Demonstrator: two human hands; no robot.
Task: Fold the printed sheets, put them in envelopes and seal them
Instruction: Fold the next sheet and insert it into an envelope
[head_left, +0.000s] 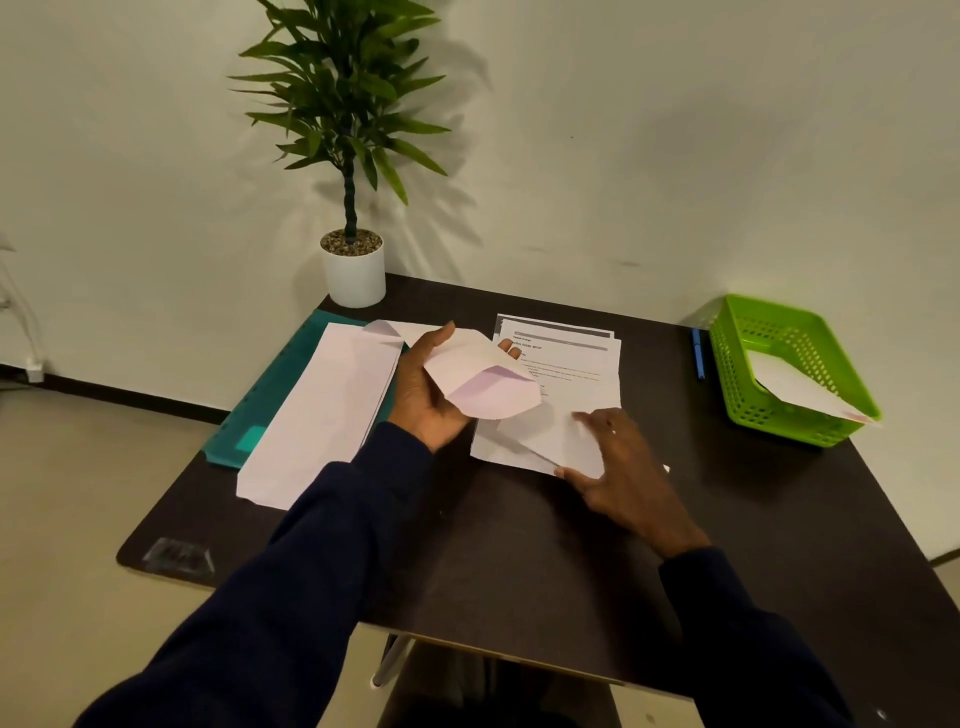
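Observation:
My left hand (426, 395) holds a white envelope (480, 379) above the table, its flap open and the pale inside showing. My right hand (618, 457) rests on a folded sheet (556, 441), fingers gripping its near edge. That folded sheet lies on the stack of printed sheets (566, 358) at the table's middle. A stack of long white envelopes (322, 410) lies to the left, one with its flap up at the far end.
The dark table (519, 545) carries a teal folder (270, 405) under the envelope stack, a potted plant (353, 260) at the back, a blue pen (697, 353), and a green basket (779, 364) holding an envelope at the right.

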